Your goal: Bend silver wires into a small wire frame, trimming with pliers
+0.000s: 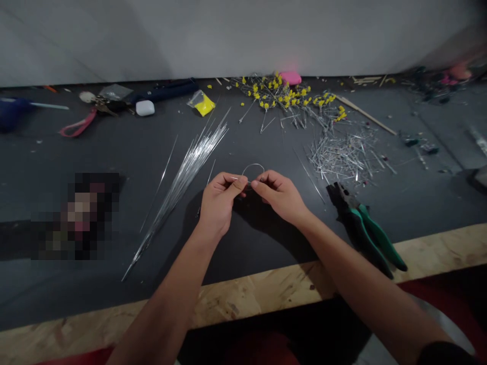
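Between my hands a thin wire [253, 165] curves up into a loop above the dark tabletop. My left hand [222, 197] pinches one part of it between thumb and fingers. Close beside it, my right hand [279, 192] pinches the wire too, the two thumbs almost touching. To the left lies a fanned bundle of straight silvery wires [190, 167]. On the right sits a heap of short wire pieces [344, 154], and pliers with green and black handles [361, 223] rest just below it.
Wires with yellow tips [281, 94] are piled at the back near a pink object [291, 77]. A small bag of yellow material [204, 104], a white case [145, 108] and a wooden stick [367, 115] lie around. Pale chipboard [236, 304] edges the front.
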Available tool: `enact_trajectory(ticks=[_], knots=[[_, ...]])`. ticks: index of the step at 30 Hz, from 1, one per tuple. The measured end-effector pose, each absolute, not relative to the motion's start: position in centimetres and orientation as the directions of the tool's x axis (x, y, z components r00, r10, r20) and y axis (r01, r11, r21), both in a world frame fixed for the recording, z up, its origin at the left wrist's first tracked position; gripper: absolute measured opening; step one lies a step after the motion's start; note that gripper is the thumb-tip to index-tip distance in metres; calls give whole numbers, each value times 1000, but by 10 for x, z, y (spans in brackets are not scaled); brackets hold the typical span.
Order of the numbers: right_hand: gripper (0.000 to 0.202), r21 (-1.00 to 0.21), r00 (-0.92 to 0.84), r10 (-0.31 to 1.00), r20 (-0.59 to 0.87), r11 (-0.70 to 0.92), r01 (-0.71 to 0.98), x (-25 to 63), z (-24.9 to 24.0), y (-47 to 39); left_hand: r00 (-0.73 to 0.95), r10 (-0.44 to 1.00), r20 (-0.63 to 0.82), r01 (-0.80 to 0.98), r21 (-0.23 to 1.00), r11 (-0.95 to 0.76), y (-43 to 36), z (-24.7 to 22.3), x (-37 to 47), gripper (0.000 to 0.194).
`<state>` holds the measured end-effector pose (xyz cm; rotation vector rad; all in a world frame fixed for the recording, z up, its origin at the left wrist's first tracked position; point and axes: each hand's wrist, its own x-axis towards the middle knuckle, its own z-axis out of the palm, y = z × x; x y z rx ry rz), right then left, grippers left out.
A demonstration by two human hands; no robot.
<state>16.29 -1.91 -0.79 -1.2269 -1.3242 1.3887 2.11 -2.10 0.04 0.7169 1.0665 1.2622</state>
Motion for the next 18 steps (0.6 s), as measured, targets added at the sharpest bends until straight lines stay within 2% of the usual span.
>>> enact_trajectory(ticks=[4, 9, 13, 15, 18], knots=[[27, -993, -155, 983, -100, -90, 72, 163, -7, -19, 29, 963, -268, -426, 868, 254, -23, 4, 22, 12], [30, -994, -239, 969, -64, -83, -67, 166, -8, -17, 134, 937, -322, -476, 809, 345, -25, 9, 23, 14], [22, -995, -197, 978, -65, -78, -57, 165, -9, -16, 44, 962, -269, -460, 849, 259, -23, 3, 24, 13], [15, -998, -140, 988, -65, -66, -2, 163, -8, -16, -31, 975, -218, -399, 897, 188, -22, -2, 23, 11], [16, -994, -104, 989, -101, -98, 40, 162, -7, -16, -98, 983, -153, -302, 946, 117, -22, -8, 22, 12]])
